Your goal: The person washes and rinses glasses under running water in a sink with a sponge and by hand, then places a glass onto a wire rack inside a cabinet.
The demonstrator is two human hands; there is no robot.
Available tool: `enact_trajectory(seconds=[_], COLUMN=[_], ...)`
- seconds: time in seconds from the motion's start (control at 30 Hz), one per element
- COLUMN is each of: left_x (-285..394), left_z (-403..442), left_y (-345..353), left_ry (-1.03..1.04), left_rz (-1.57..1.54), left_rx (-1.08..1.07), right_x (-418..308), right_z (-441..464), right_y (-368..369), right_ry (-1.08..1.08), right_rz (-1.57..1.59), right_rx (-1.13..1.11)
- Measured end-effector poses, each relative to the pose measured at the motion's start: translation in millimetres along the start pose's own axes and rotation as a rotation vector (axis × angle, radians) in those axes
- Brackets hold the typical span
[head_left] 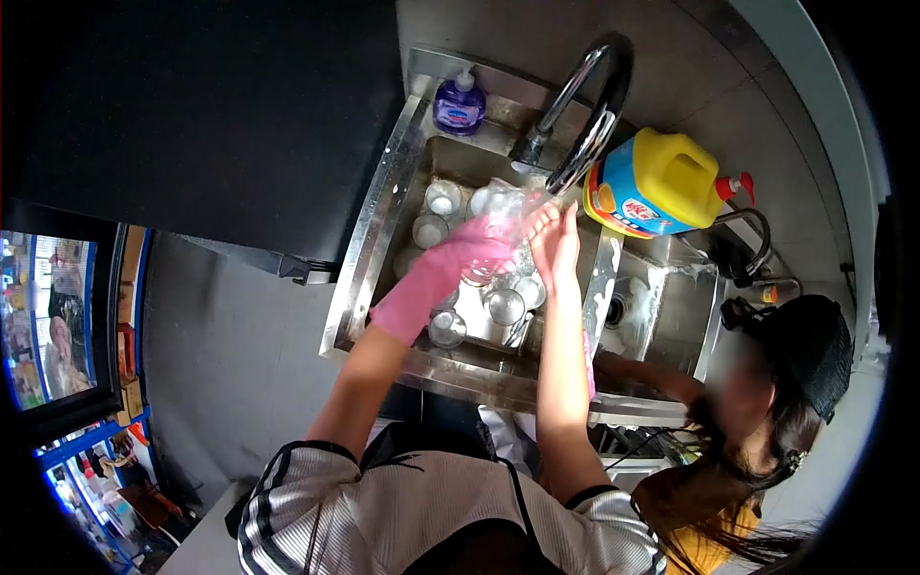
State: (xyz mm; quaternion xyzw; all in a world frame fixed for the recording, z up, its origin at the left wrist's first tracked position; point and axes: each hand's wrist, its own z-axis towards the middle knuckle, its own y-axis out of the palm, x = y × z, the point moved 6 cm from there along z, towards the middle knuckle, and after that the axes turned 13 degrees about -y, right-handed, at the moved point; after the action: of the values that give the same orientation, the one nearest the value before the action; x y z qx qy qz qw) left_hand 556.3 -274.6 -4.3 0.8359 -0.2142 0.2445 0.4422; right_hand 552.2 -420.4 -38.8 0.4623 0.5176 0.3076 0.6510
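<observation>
Under the chrome faucet (604,110), my left hand (482,245) wears a pink rubber glove, its fingers closed around what looks like a clear glass (503,198). Splashing water blurs that glass's outline. My right hand (554,235) is bare, just to the right beside the stream, with its fingers stretched out and nothing visible in it. Below both hands, several clear glasses (505,307) stand in the left sink basin (383,240). Another glass (447,329) sits near the basin's front edge, and part of the group is hidden by my gloved hand.
A purple soap bottle (460,103) stands at the back left corner. To the faucet's right is a big yellow detergent jug (661,182) with a red pump. Another person (767,383) in a black cap reaches toward the right basin (661,307), which holds some suds.
</observation>
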Motion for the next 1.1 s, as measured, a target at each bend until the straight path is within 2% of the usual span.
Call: enact_trajectory(seconds=[0.03,0.1,0.17,0.23,0.27,0.37,0.4,0.43,0.5,0.53,0.57,0.63,0.67,0.7,0.73,0.77,0.83,0.87,0.93,0.97,1.03,1.07,1.1], left_x=[-2.3,-8.4,-13.9,-17.0,-19.9,-28.2,-29.7,-32.2,-36.8,-35.6,-33.8,-27.6,-23.4,-23.6,-27.0,-25.4,-23.9,-24.9,-26.8,-28.4,-41.1,-42.2,-39.4], left_z=[-4.8,-18.4,-31.4,-43.5,-47.1,-50.1,-48.0,-45.7,-43.9,-44.6,-45.4,-49.5,-50.5,-52.6,-56.1,-57.0,-62.3,-60.4,-60.3,-57.3,-41.8,-40.5,-49.4], left_y=[-6.9,-18.0,-26.5,-31.8,-34.6,-47.3,-50.4,-53.0,-53.4,-50.3,-47.3,-38.6,-34.2,-33.9,-32.7,-25.4,-20.5,-12.2,-6.2,-7.7,-12.9,-17.7,-14.4], left_ry=[0.012,0.041,0.071,0.094,0.1,0.121,0.128,0.135,0.134,0.134,0.135,0.136,0.137,0.1,0.056,0.055,0.073,0.07,0.0,-0.005,-0.141,0.043,0.038], left_rz=[-0.09,-0.244,-0.354,-0.425,-0.452,-0.479,-0.488,-0.496,-0.491,-0.488,-0.485,-0.479,-0.476,-0.413,-0.351,-0.35,-0.153,-0.151,0.182,0.187,0.485,0.59,0.593], left_rx=[-0.02,-0.05,-0.068,-0.076,-0.076,-0.064,-0.077,-0.091,-0.097,-0.106,-0.116,-0.136,-0.141,0.025,0.189,0.18,0.389,0.383,0.599,0.595,0.508,0.511,0.505], right_x=[-7.2,-3.0,5.7,19.0,27.2,48.6,56.9,58.9,53.3,45.5,49.3,30.3,34.3,35.3,34.5,38.5,54.7,61.7,72.2,73.7,71.2,70.5,66.6], right_z=[-7.4,-10.7,-14.0,-8.6,-3.8,16.3,29.9,35.9,44.1,44.7,42.2,34.7,28.1,22.5,9.1,-4.8,-37.0,-50.2,-60.7,-63.4,-74.0,-80.4,-82.0], right_y=[2.7,9.6,11.6,1.5,-0.2,7.7,24.1,20.7,23.5,31.3,33.8,66.7,61.4,51.8,45.4,41.9,43.8,51.8,22.0,4.2,-5.6,-10.5,-7.0], right_ry=[-0.106,-0.085,-0.021,0.013,0.095,0.162,0.183,0.185,0.174,0.105,0.105,-0.481,-0.417,-0.325,-0.19,-0.068,0.179,0.268,0.224,0.224,0.233,0.25,0.246], right_rz=[-0.342,-0.051,0.058,0.33,0.349,-0.198,-0.128,-0.124,-0.467,-0.85,-0.849,-1.68,-1.678,-1.588,-1.331,-1.066,-0.932,-0.893,-0.657,-0.537,-0.478,-0.422,-0.421], right_rx=[0.307,0.37,0.391,0.416,0.324,0.541,0.19,0.189,0.117,0.172,0.172,-0.137,-0.159,-0.17,-0.009,0.139,0.143,0.146,0.218,0.237,0.276,0.311,0.318])
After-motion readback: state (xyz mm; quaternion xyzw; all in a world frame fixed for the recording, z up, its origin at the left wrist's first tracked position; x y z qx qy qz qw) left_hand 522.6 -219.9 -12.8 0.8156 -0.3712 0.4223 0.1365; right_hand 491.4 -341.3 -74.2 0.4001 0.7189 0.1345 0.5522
